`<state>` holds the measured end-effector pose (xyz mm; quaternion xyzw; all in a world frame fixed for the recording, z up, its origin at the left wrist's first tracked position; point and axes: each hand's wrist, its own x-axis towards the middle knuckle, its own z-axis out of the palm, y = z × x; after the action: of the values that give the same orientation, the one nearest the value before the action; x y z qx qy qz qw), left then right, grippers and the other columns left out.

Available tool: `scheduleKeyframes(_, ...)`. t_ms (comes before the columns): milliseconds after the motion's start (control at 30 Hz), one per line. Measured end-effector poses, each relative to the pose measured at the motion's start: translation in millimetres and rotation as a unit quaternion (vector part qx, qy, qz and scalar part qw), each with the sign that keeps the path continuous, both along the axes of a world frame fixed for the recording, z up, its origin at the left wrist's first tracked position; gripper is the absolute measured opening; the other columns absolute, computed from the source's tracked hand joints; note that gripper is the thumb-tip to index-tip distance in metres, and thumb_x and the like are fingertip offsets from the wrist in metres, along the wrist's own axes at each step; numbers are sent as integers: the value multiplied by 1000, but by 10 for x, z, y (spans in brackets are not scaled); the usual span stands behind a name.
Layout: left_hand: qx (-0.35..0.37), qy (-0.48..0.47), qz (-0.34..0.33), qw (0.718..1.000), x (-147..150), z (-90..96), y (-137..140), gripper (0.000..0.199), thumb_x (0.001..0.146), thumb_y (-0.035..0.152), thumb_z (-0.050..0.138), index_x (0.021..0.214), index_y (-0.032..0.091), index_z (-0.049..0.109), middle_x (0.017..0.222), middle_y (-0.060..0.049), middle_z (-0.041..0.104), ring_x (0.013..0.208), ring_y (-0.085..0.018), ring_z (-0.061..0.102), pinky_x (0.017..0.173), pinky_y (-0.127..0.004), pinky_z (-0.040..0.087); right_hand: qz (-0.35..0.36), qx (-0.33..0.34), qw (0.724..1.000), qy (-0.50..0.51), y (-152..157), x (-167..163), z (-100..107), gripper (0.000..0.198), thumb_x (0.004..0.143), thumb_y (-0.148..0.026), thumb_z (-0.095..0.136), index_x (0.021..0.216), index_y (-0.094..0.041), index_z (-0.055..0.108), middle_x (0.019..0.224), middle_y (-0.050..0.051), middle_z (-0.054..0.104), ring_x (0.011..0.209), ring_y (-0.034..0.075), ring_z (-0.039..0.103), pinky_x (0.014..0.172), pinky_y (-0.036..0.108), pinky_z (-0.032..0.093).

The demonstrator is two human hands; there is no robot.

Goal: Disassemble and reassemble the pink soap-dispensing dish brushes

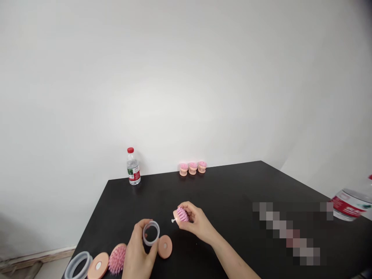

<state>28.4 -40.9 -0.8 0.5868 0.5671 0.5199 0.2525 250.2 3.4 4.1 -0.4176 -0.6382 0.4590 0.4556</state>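
My left hand (141,246) grips a translucent plastic ring (151,233) between thumb and fingers, tilted above the table. Between the fingers of my right hand (197,223) is a brush head (182,215) with pink bristles and a peach base; a small white stem sticks out of its base toward the ring. Close to my left thumb is a round peach disc (165,247) with a pale centre. Left of my left hand are a larger pink bristle piece (117,259), another peach disc (93,268) with a white centre, and a second translucent ring (68,271).
Three pink-and-peach brushes (192,168) stand in a row at the back of the black table (232,186), near the white wall. A red-capped water bottle (134,170) is at the back left. Another bottle (350,204) is at the right edge, beside a pixelated patch.
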Motion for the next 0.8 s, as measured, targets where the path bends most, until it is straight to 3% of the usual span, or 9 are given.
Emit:
scheduleKeyframes(133, 13, -3, -54, 998, 80, -10, -47, 30, 79, 38, 68, 105, 24, 63, 100, -7, 70, 95, -31, 67, 84, -44, 51, 46, 45, 994, 85, -96, -102, 54, 39, 72, -32, 82, 106, -24, 64, 93, 0, 62, 80, 16, 58, 70, 27, 46)
scheduleKeyframes(267, 67, 19, -81, 994, 114, -80, -48, 28, 80, 30, 67, 107, 25, 66, 106, -8, 70, 101, -31, 64, 86, -43, 51, 25, 131, 990, 39, -147, -197, 49, 49, 68, -50, 86, 104, -23, 67, 96, 2, 61, 80, 17, 58, 70, 27, 47)
scheduleKeyframes(400, 85, 24, -96, 991, 116, -112, -44, 33, 79, 26, 70, 111, 26, 66, 108, -7, 70, 102, -30, 64, 87, -43, 51, 17, 166, 986, -6, -160, -247, 49, 56, 68, -60, 82, 106, -22, 68, 95, 4, 64, 80, 19, 60, 71, 29, 48)
scheduleKeyframes(500, 70, 15, -74, 995, 121, -113, -55, 39, 76, 27, 73, 113, 25, 64, 108, -6, 70, 101, -30, 64, 87, -43, 51, 17, 177, 984, -30, -172, -265, 54, 54, 70, -58, 82, 107, -22, 67, 95, 4, 66, 83, 21, 62, 76, 32, 49)
scheduleKeyframes(633, 34, 12, -73, 997, 133, -83, -79, 29, 74, 30, 75, 101, 24, 66, 97, -4, 69, 90, -28, 65, 79, -40, 53, 11, 178, 983, -44, -184, -279, 31, 50, 70, -48, 85, 109, -22, 67, 98, 5, 66, 86, 22, 63, 80, 33, 50)
scheduleKeyframes(800, 55, 9, -80, 995, 141, -56, -96, 28, 75, 30, 74, 101, 25, 65, 98, -4, 69, 91, -28, 64, 79, -39, 52, 18, 173, 983, -51, -190, -285, -1, 52, 68, -46, 86, 109, -22, 67, 98, 5, 66, 86, 22, 63, 80, 34, 51)
